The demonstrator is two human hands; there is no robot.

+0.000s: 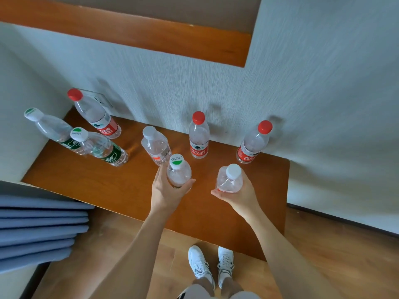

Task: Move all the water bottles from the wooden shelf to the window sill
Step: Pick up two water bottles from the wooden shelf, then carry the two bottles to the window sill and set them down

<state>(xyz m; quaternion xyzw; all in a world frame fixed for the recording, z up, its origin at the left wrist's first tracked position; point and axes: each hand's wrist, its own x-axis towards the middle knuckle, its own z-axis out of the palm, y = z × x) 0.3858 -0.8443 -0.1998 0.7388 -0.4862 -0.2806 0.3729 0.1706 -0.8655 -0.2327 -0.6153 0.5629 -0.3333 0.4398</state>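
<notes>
Several water bottles stand on the wooden shelf (90, 182). My left hand (166, 190) is wrapped around a white-and-green-capped bottle (178, 171) near the shelf's middle. My right hand (237, 195) grips a white-capped bottle (230, 179) beside it. Three red-capped bottles stand along the wall: one at the back left (95, 114), one in the middle (198, 135) and one at the right (254, 142). Two green-labelled bottles (49, 128) (101, 147) stand at the left. Another white-capped bottle (155, 145) is just behind my left hand.
A textured pale wall (302, 83) backs the shelf, with a wooden ledge (151, 33) above. Folded blue curtain fabric (41, 229) hangs at the lower left. Below are the wooden floor (334, 255) and my white shoes (211, 264). No window sill is in sight.
</notes>
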